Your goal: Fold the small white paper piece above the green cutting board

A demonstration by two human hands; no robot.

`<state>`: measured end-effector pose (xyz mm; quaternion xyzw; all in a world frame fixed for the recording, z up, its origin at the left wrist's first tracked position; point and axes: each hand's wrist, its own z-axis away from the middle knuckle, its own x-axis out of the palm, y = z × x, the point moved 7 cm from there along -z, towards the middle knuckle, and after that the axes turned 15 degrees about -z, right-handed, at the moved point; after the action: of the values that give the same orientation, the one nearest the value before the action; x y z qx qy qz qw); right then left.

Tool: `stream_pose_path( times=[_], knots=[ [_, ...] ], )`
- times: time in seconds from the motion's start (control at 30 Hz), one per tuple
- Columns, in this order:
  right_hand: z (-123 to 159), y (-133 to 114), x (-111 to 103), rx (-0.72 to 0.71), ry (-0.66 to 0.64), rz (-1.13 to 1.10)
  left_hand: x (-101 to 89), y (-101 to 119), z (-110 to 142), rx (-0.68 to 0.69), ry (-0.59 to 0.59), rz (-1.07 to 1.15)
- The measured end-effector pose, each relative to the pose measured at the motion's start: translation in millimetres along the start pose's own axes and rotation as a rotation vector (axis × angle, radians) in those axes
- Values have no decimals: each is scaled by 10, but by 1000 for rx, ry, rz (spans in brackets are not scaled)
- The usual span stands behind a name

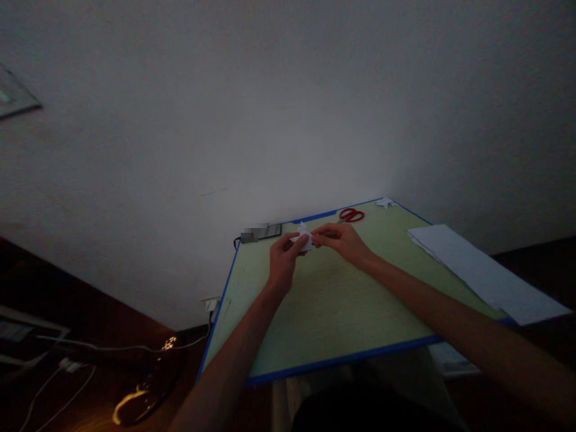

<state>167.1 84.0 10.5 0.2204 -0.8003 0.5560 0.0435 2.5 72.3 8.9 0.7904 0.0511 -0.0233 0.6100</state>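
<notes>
Item: small white paper piece (304, 237), folded or crumpled, exact shape too small to tell; position, above the far middle of the table, pinched between both hands and lifted just clear of the surface. Left hand (282, 259): closed on the paper's left and lower edge, thumb and fingers curled round it, forearm coming up from the near left. Right hand (342, 239): fingertips nipping the paper's right edge, forearm stretching in from the near right corner. Relation: the paper lies directly between the two hands, its longer side running roughly left to right; both hands touch it, the left wrapping more of it, the right reaching in with its fingertips only. Surface: pale green table (324, 312) with a blue rim, tilted in the view. On it: red-handled scissors (351, 215) at the far edge, just beyond the right hand and not touched; a small white scrap (386, 203) at the far right corner; a stack of white sheets (481, 273) along the right side, overhanging the near edge; a dark flat device (261, 232) at the far left corner, with a cable running down. Room: dim, plain pale wall behind, dark floor with white cables (67, 372) at the lower left.
</notes>
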Motion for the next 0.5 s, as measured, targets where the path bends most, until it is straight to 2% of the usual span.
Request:
stream_pose_path(
  times=[0.13, 0.3, 0.5],
  knots=[
    [12, -19, 33, 4, -21, 13, -33, -4, -30, 42, 8, -2],
    [30, -67, 88, -7, -66, 79, -3, -5, -25, 53, -48, 5],
    [19, -35, -20, 44, 29, 50, 52, -47, 0, 16, -93, -15]
  ],
)
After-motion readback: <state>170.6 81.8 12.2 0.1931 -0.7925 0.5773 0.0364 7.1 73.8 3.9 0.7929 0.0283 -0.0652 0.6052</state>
